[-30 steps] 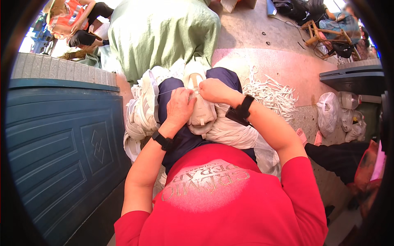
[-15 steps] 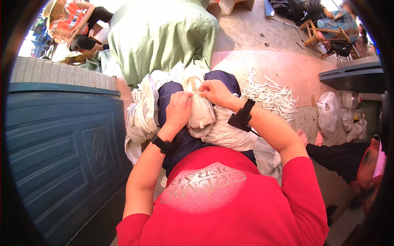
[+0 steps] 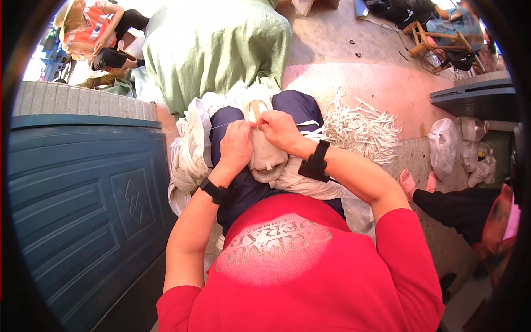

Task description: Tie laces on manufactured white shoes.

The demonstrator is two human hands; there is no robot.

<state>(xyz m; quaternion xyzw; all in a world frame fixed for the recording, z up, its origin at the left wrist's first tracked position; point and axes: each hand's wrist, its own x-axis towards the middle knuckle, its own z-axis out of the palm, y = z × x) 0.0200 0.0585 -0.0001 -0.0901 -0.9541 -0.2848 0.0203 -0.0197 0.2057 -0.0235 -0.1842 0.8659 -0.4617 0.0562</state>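
Note:
A pale beige-white sneaker point(image 3: 267, 154) rests between my thighs, its heel toward me. My left hand point(image 3: 237, 145) is closed at its left edge, fingertips pinched by the shoe's opening; a thin white shoelace point(image 3: 219, 126) runs from them to the left. My right hand point(image 3: 280, 130) is closed too, its fingertips pinched together over the shoe and almost touching the left ones. What the right fingers grip is hidden. Several more white shoes point(image 3: 189, 145) are stacked against my left leg, and a bundle of white laces point(image 3: 310, 185) lies by my right thigh.
A heap of loose white laces point(image 3: 362, 128) lies on the floor to the right. Ahead stands a bulky green cloth cover point(image 3: 218, 47). A blue panelled door point(image 3: 88, 205) is close at my left. Plastic bags point(image 3: 443, 145) and another person's foot point(image 3: 408, 182) are at right.
My right hand has shifted left over the shoe, bringing its fingertips nearer to my left hand's. My left hand has moved slightly left. The shoe stays between my thighs.

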